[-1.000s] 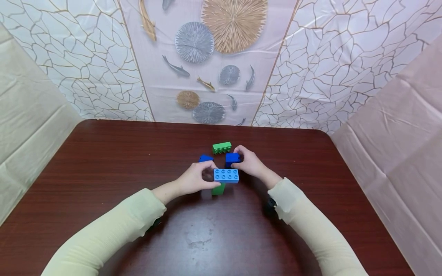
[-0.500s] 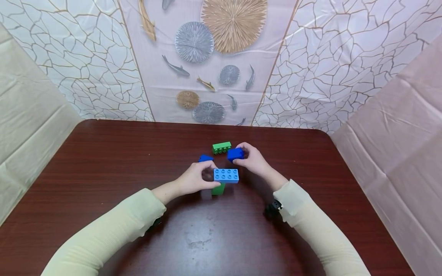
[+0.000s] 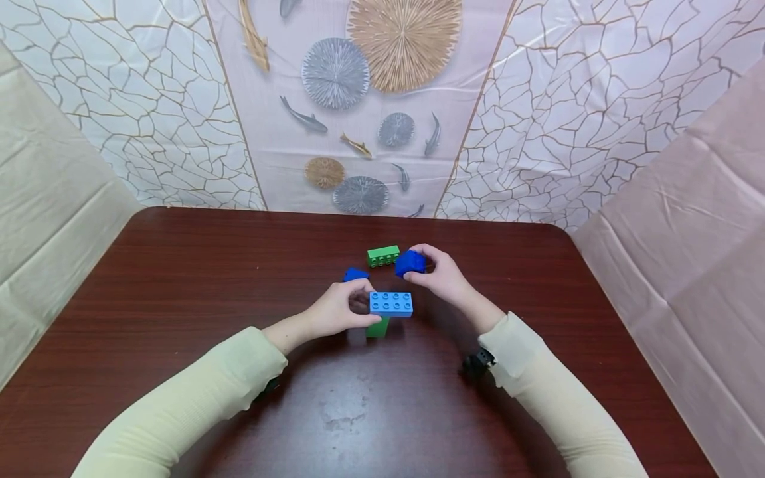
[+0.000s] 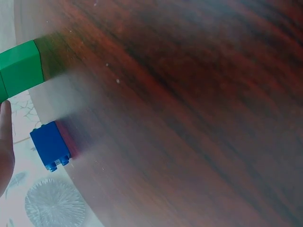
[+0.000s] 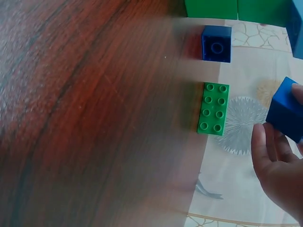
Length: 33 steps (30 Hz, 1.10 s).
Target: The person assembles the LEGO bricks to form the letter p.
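A light blue eight-stud brick (image 3: 391,304) sits crosswise on top of upright green bricks (image 3: 377,328), making a stack. My left hand (image 3: 331,311) grips this stack from the left, thumb in front and fingers behind. In the left wrist view one fingertip lies against the green bricks (image 4: 21,71). To the right, my right hand (image 3: 443,273) pinches a dark blue brick (image 3: 410,263) between thumb and fingers, raised off the table. The right wrist view shows that blue brick (image 5: 286,111) tilted, partly cut off by the frame's edge.
Behind the left hand, another dark blue brick (image 3: 356,273) rests on the table; its hollow side faces the right wrist camera. A green brick (image 3: 384,255) lies farther back on its side, studs toward me. The brown table (image 3: 239,265) ends at a patterned cloth backdrop (image 3: 358,146).
My right hand has lifted the dark blue brick off the table, drawn slightly right and back, and turned it. The left hand and the stack have stayed put.
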{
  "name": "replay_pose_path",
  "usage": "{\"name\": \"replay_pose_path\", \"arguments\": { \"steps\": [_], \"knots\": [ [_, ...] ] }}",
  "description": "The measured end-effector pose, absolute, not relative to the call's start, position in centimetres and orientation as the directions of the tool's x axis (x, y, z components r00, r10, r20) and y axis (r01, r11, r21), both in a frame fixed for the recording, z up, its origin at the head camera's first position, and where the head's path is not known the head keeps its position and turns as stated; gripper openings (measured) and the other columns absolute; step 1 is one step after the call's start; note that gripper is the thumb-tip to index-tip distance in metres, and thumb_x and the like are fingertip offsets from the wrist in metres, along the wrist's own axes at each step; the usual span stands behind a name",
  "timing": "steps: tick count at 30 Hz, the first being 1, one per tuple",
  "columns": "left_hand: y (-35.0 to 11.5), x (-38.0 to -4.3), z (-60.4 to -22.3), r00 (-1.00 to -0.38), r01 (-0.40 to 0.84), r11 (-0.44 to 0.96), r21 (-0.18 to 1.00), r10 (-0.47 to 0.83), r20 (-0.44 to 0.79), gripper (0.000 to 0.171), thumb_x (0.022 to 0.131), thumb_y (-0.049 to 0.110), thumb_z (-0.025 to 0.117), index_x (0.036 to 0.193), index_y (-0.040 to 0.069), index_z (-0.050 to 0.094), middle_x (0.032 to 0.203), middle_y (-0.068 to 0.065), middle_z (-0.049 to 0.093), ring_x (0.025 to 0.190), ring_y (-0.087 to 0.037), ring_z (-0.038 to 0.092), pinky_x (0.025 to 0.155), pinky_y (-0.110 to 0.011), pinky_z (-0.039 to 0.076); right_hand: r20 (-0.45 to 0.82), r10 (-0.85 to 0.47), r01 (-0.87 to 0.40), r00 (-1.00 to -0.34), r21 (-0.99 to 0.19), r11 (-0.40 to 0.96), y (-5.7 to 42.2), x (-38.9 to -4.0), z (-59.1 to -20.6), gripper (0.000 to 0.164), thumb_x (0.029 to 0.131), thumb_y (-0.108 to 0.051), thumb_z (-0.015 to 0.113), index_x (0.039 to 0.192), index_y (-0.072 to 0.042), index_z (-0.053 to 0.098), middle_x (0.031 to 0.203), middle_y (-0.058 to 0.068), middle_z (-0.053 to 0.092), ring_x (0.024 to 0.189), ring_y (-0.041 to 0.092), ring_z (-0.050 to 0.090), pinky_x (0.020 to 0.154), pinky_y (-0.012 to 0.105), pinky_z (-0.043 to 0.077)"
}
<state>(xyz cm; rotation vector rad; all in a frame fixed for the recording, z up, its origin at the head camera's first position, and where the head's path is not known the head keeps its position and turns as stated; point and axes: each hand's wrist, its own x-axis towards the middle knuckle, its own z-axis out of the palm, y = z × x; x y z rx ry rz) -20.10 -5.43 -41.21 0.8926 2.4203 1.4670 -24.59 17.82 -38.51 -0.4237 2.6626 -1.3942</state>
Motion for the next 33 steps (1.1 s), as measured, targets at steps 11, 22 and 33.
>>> {"name": "replay_pose_path", "arguments": {
  "steps": [11, 22, 33],
  "knots": [
    [-5.4, -20.1, -41.3, -0.809, 0.415, 0.338, 0.845, 0.561, 0.174, 0.03, 0.078, 0.02, 0.076, 0.096, 0.007, 0.057, 0.097, -0.009, 0.07, 0.087, -0.016, 0.066, 0.08, -0.029, 0.055, 0.062, -0.313, -0.225, -0.948, -0.823, 0.521, 17.7, -23.7, -37.1, 0.044, 0.083, -0.018, 0.07, 0.122, -0.005, 0.056, 0.114, 0.019, 0.062, 0.1, 0.032, 0.055, 0.084, 0.038, 0.05],
    [-5.4, -20.1, -41.3, -0.807, 0.399, 0.327, 0.857, 0.568, 0.16, 0.03, 0.078, 0.018, 0.076, 0.097, 0.006, 0.056, 0.099, -0.011, 0.069, 0.088, -0.017, 0.067, 0.078, -0.027, 0.055, 0.07, -0.39, -0.272, -0.918, -0.827, 0.492, 16.7, -22.0, -35.6, 0.047, 0.082, -0.015, 0.071, 0.124, -0.003, 0.054, 0.115, 0.019, 0.062, 0.095, 0.03, 0.058, 0.08, 0.033, 0.052],
    [-5.4, -20.1, -41.4, -0.794, 0.422, 0.296, 0.857, 0.576, 0.193, 0.03, 0.079, 0.015, 0.075, 0.098, 0.003, 0.055, 0.099, -0.014, 0.069, 0.091, -0.022, 0.068, 0.08, -0.03, 0.055, 0.095, -0.494, -0.353, -0.864, -0.814, 0.461, 15.6, -20.9, -35.5, 0.047, 0.08, -0.015, 0.073, 0.123, -0.004, 0.057, 0.116, 0.016, 0.061, 0.094, 0.028, 0.056, 0.079, 0.038, 0.053]
  ]
}}
